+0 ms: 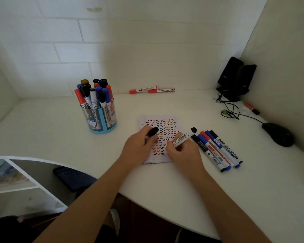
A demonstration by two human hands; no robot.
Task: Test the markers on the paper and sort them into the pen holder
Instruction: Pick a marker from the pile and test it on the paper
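Your right grip (pixel 182 153) is grasping the marker (pixel 181 138) on the paper (pixel 142 121); your left grip (pixel 139 148) is pinching its cap (pixel 153 132). Crowded ticks (pixel 165 125) are probably risking a misread mark.

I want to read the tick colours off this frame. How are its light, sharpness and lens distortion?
Head view: dim, soft light, no glare; the left hand, holding a black cap, and the right hand, holding a marker, partly hide the paper. Head view: wide-angle bend curves the desk edge; the orange marker at right is blurred.
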